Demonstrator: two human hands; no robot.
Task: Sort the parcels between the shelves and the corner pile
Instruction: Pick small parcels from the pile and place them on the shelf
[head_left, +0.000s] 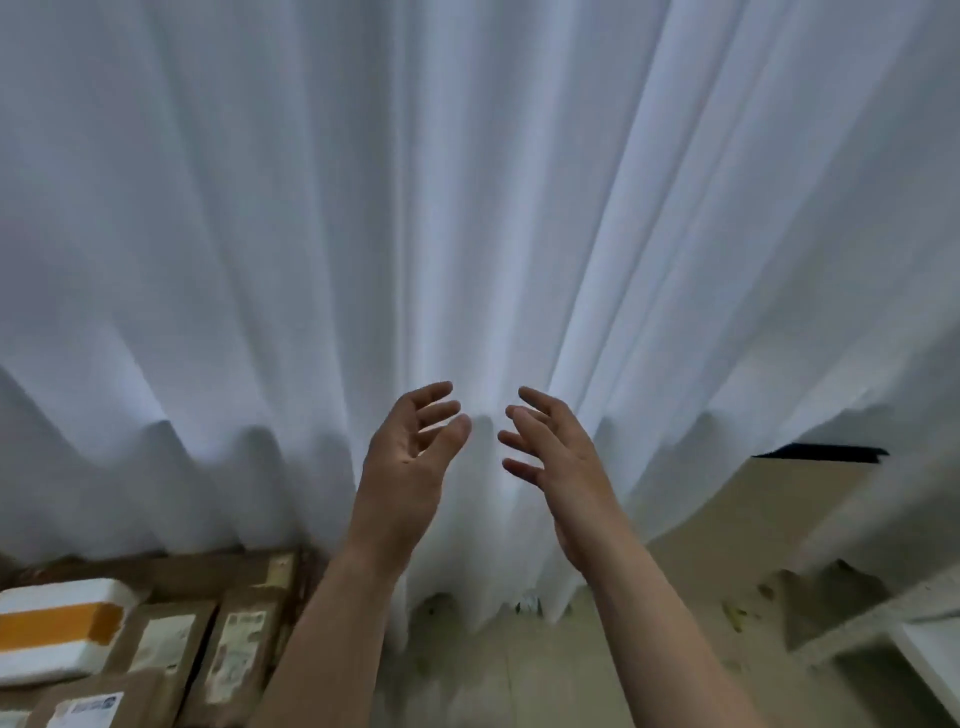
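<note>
Both my hands are raised in front of a white curtain, holding nothing. My left hand (410, 457) has its palm turned inward and fingers spread. My right hand (550, 457) faces it a short gap away, fingers straight and apart. A pile of brown cardboard parcels (228, 649) with white labels lies at the lower left, below my left forearm. A white foam box with an orange tape band (57, 631) sits at the pile's left edge. No shelves are in view.
The white curtain (467, 234) fills most of the view and hangs to the pale tiled floor (519, 670). A beige wall with a dark strip (821, 452) shows at the right. A white ledge (930, 654) stands at the lower right.
</note>
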